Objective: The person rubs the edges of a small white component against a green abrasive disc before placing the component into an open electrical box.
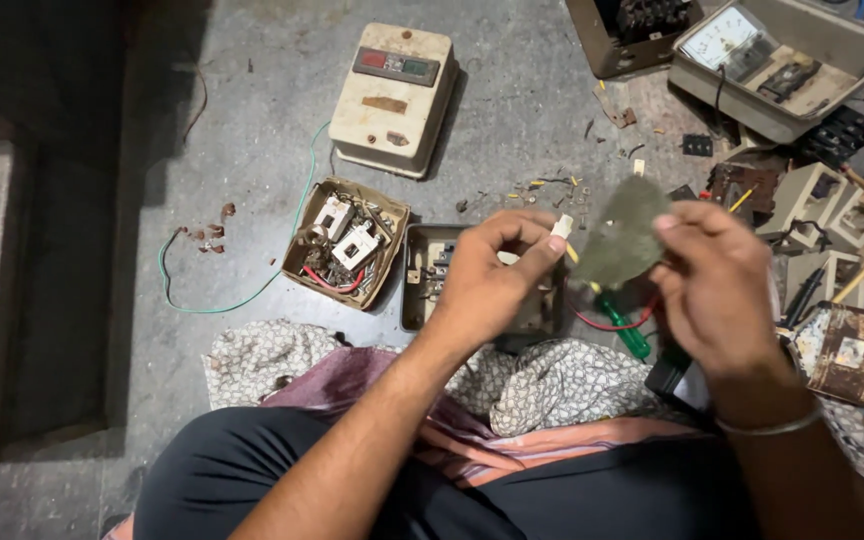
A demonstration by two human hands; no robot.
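Head view, catalogued from the lower edge upward. Dark-trousered legs are seen at the bottom of the frame, with a patterned cloth (552, 385) spread across them.

At centre, the left hand (487, 285) is closed in a pinch on a small white and yellow component (563, 228). At centre right, the right hand (717, 285), with a metal bangle (772, 425) at its wrist, is closed by the fingertips on a piece of grey-green abrasive sheet (622, 240), which is held just beside the component, at or near touching.

Below the hands, a green-handled screwdriver (624, 330) and a red wire (612, 322) are noted on the floor. An open metal box (422, 285) is partly hidden behind the left hand.

At centre left, a cardboard box of small electrical parts (344, 242) is recorded, with a green wire (222, 290) trailing beside it.

At upper centre, a cream switch box with red and green buttons (392, 97) is listed. At upper right, an open meter case (782, 60) and assorted switch housings are seen.
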